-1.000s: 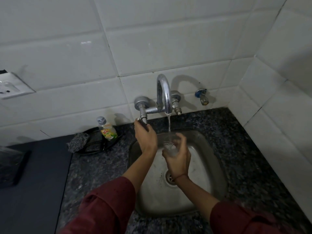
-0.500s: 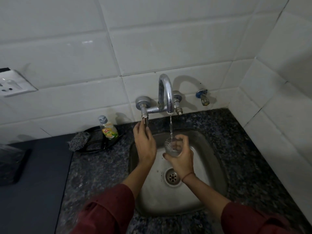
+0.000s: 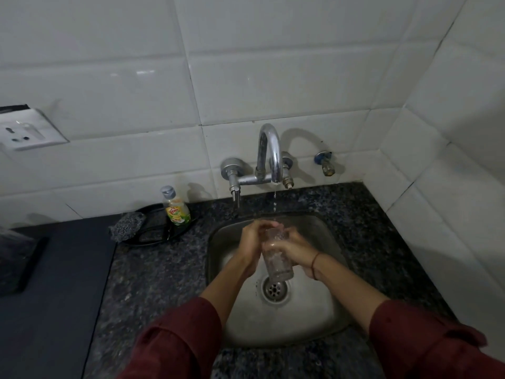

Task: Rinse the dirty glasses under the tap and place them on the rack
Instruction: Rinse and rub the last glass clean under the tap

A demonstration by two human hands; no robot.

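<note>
A clear, tall drinking glass (image 3: 276, 255) is held over the rounded stainless-steel sink (image 3: 314, 318), its long axis running roughly twelve to six o'clock. Its lower end hangs just above the round metal drain (image 3: 275, 289). Which end is the mouth cannot be told.

Both hands have it. The left hand (image 3: 252, 242) meets it from nine o'clock, fingers curled over the upper end. The right hand (image 3: 296, 251), a thin red thread (image 3: 314, 262) at its wrist, wraps the side from three o'clock. Each grip is closed round the glass, with droplets clinging to the wall of it. Dark red sleeves cover both forearms.

At twelve o'clock from the sink, the curved chrome wall tap (image 3: 270, 157) lets a thin broken dribble fall toward the fingers at the top of the glass. A small brass-and-blue valve (image 3: 325, 164) sits on the white tiles at one o'clock.

On the dark speckled stone worktop (image 3: 153, 269), at ten o'clock from the sink, a black shallow dish (image 3: 153, 236) lies. A yellow-green dish-soap bottle with a grey cap (image 3: 176, 207) stands at its far edge, and a grey steel-wool scrubber (image 3: 127, 229) rests on its left rim. A white wall socket (image 3: 26, 131) is at the far left.
</note>
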